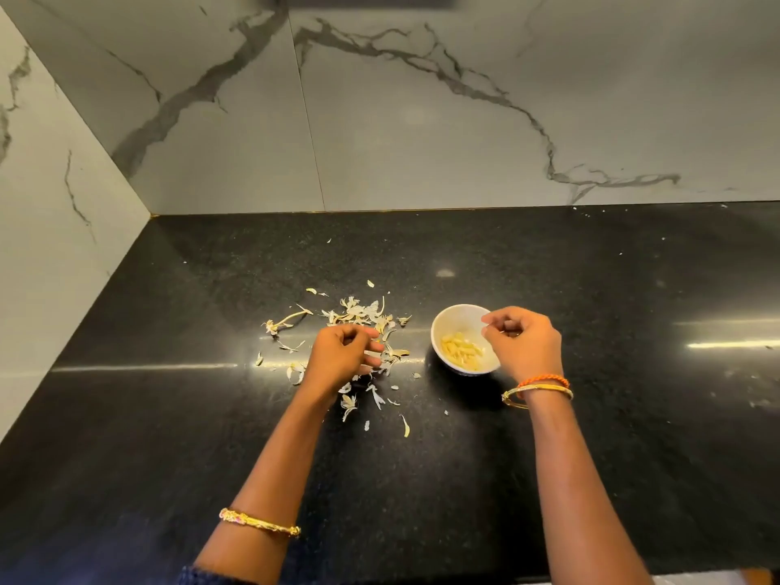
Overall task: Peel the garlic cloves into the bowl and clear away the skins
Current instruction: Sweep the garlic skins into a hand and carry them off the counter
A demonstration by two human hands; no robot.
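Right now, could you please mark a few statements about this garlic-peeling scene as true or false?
1. The white bowl holds peeled garlic cloves. True.
2. The garlic skins lie right of the bowl. False: they are scattered on the black countertop to its left.
3. The right hand is over the bowl's right side. True.
4. The left hand rests inside the bowl. False: it is among the skins.
5. Only the right wrist wears a bangle. False: both do.
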